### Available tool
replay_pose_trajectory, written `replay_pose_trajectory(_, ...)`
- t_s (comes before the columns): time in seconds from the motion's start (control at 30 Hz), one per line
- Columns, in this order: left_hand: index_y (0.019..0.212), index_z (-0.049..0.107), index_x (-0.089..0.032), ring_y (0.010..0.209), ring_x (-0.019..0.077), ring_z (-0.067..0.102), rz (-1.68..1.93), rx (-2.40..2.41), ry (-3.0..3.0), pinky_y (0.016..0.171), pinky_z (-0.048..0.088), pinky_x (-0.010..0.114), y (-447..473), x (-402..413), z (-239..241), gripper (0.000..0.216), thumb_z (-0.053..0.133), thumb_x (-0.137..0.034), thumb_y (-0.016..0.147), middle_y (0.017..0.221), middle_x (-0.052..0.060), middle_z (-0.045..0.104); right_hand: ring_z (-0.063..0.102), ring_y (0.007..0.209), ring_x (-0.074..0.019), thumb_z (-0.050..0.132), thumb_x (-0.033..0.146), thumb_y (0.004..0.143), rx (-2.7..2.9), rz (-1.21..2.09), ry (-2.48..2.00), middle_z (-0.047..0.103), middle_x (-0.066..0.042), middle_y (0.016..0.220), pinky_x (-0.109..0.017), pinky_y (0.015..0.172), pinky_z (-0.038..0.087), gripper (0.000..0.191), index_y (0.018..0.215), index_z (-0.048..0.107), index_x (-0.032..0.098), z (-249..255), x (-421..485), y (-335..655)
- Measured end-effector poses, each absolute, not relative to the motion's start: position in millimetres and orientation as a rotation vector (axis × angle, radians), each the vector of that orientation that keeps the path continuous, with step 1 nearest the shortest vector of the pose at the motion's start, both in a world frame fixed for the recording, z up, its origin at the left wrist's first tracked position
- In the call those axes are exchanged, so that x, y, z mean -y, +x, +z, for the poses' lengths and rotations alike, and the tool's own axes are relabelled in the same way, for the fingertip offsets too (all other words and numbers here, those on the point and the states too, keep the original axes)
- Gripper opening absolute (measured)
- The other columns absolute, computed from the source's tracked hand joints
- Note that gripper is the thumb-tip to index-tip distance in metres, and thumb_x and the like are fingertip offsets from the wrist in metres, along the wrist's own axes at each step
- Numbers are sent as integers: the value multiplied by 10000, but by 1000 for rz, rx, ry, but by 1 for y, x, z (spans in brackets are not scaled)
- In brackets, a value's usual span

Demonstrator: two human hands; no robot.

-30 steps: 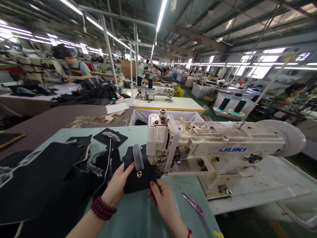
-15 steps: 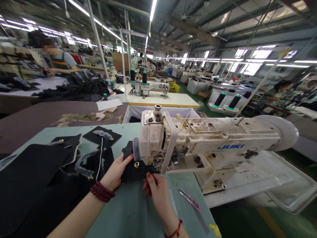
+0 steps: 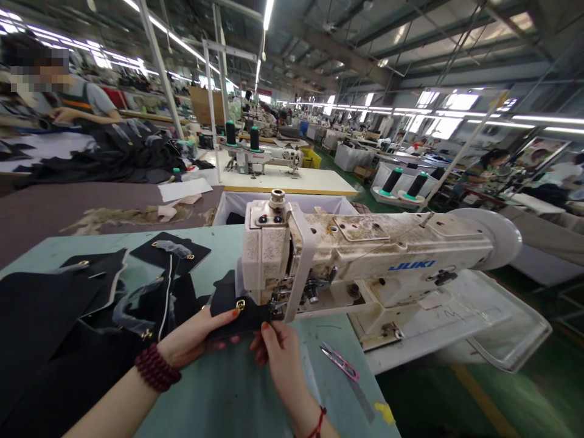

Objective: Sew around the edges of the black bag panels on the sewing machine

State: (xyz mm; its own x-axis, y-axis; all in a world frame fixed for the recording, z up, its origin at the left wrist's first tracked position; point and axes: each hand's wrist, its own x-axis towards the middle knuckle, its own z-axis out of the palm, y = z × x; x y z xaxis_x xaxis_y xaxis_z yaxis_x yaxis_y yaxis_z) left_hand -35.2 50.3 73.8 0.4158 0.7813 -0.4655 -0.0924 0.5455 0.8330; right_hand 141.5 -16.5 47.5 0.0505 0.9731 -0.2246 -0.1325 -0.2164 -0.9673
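A black fabric panel [image 3: 250,319] with a gold metal fitting [image 3: 240,305] and a plastic-wrapped strap lies under the head of a white JUKI sewing machine [image 3: 365,243]. My left hand [image 3: 196,337] grips the panel's left side, thumb on top beside the fitting and fingers underneath. Close to the needle area, my right hand [image 3: 281,353] pinches the panel's near edge between thumb and fingers. The needle itself is hard to make out behind the machine's guard. Pink-handled thread snips [image 3: 342,365] rest on the green table, right of my right hand.
Black pieces with plastic-wrapped handles [image 3: 137,304] cover the table's left side. A yellow scrap [image 3: 384,412] lies at the near right edge. Beyond stand another sewing machine [image 3: 262,159] and thread cones [image 3: 391,180]. A co-worker [image 3: 86,97] handles dark fabric at far left.
My left hand has shifted along the panel toward me, its thumb now beside the gold fitting. The panel has turned slightly. My right hand keeps near the same edge; the whole view has swung right.
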Motion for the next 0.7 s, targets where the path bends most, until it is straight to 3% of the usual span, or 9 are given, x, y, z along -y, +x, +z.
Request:
replay_pose_trajectory(0.1, 938, 664, -105, 582, 120, 605, 604, -948, 972, 402, 385, 128, -36, -51, 74, 347, 745, -404, 783, 747, 69, 690, 479, 485, -63, 508, 716, 784, 942, 1375, -1313, 580, -48, 641, -151, 438, 345, 604, 724, 524, 116, 49, 16, 140)
replay_pose_trajectory(0.3, 833, 691, -88, 559, 130, 581, 624, -1040, 1091, 506, 457, 184, -35, -58, 80, 364, 749, -440, 762, 670, 77, 688, 476, 464, -63, 516, 710, 774, 861, 1391, -1293, 589, -50, 636, -155, 434, 337, 625, 817, 596, 92, 49, 11, 138)
replay_pose_trajectory(0.7, 798, 702, -114, 575, 159, 586, 632, -1057, 1135, 532, 468, 213, -34, -64, 80, 350, 760, -453, 735, 691, 80, 698, 507, 446, -79, 480, 715, 785, 844, 1359, -1381, 626, -79, 670, -167, 426, 324, 643, 846, 607, 88, 55, 9, 132)
